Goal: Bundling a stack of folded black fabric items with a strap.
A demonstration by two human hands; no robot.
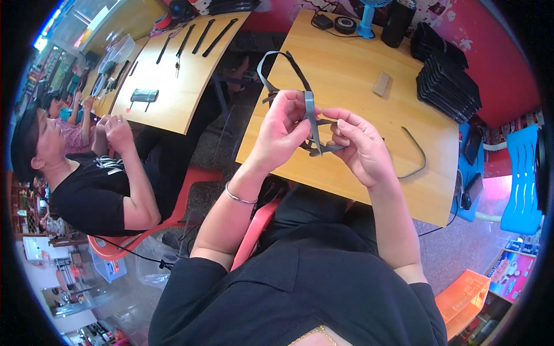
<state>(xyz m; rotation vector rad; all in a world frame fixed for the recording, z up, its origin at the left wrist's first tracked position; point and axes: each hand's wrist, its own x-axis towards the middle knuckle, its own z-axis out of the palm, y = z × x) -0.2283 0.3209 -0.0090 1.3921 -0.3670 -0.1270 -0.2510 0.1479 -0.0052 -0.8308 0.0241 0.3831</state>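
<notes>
Over the near part of the wooden table (340, 63), my left hand (283, 130) pinches a long, dark grey strap (310, 109) between thumb and fingers. Part of the strap arches up in a loop beyond that hand. My right hand (359, 147), closed, grips another stretch of it, and a smaller loop hangs between the two hands. Whether a buckle sits on it is hidden by my fingers. To the right of my right hand, a loose, curved grey strap (424, 153) lies on the tabletop.
Toward the back lie a small tan block (381, 84), a black tape roll (345, 25), a black bottle (399, 23) and a blue fan stand (365, 23). Stacked black pouches (447, 86) occupy the right edge. At left, a person sits by another table (173, 86) holding several black straps.
</notes>
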